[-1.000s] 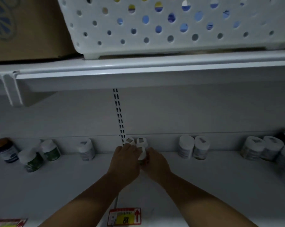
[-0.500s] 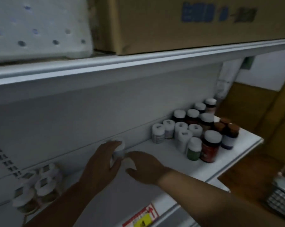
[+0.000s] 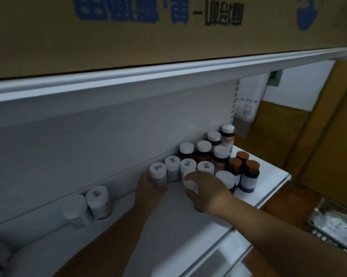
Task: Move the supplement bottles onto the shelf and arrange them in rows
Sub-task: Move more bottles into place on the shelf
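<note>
Several supplement bottles stand in a cluster [image 3: 205, 154] at the right end of the white shelf [image 3: 272, 178], some white-capped, three with orange caps [image 3: 243, 164]. My left hand [image 3: 148, 189] grips a white-capped bottle [image 3: 158, 173] at the cluster's left edge by the back wall. My right hand [image 3: 205, 191] covers another white-capped bottle [image 3: 190, 183] in the front row, fingers closed over its cap. Two more white bottles [image 3: 88, 205] stand apart to the left along the back wall.
A cardboard box [image 3: 148, 31] with blue print sits on the upper shelf [image 3: 168, 74] just overhead. The lower shelf's right edge ends near a yellow-brown wall [image 3: 318, 146]. A metal basket [image 3: 336, 228] with packets is at the lower right.
The view has swung right along the shelf. Both hands have moved from the pair of bottles at mid-shelf to the cluster at the right end and now grip bottles there.
</note>
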`<state>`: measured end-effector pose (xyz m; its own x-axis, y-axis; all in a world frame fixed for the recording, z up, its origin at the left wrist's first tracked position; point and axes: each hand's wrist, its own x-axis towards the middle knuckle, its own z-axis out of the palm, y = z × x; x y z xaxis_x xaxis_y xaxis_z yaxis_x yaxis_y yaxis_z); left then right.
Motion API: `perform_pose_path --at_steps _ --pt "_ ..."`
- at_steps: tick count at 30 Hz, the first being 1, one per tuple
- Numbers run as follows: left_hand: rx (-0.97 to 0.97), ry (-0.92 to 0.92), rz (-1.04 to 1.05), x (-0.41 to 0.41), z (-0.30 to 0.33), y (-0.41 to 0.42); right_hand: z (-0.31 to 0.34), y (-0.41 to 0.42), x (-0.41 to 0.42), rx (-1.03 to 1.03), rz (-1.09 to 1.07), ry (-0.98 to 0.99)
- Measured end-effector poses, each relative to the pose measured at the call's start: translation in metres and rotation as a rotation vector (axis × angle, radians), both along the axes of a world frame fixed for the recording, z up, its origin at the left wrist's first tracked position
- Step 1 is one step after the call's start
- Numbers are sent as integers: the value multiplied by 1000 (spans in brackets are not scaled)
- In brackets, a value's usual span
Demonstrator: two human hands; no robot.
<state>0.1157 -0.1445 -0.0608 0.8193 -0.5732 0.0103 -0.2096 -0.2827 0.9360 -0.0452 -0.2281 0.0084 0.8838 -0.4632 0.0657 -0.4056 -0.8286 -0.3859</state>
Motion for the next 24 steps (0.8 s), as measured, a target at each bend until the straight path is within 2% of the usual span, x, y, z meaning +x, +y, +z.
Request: perform_pose_path --at_steps 5,7,9,10,13,15,17,19,24 --pt "-74 49 109 27 -34 -28 2 -26 25 14 -18 -120" --pt "-103 135 133 40 -47 -28 -3 -38 41 71 -33 -105" --pt "-236 240 133 19 -10 -7 -2 -51 58 79 -30 -59" --pt "-309 323 120 12 0 2 1 -56 67 50 2 -16" --pt "-495 752 -4 -4 17 37 11 -64 94 -102 131 174" --pt "-583 908 -29 -9 25 63 9 -67 111 -292 143 333" --pt "-601 934 -25 -12 30 83 4 -64 126 -481 130 393" --pt "-570 921 -14 -15 32 100 -1 -57 134 -555 136 374" --pt "-570 888 -27 -19 33 140 -6 -50 136 -485 141 253"
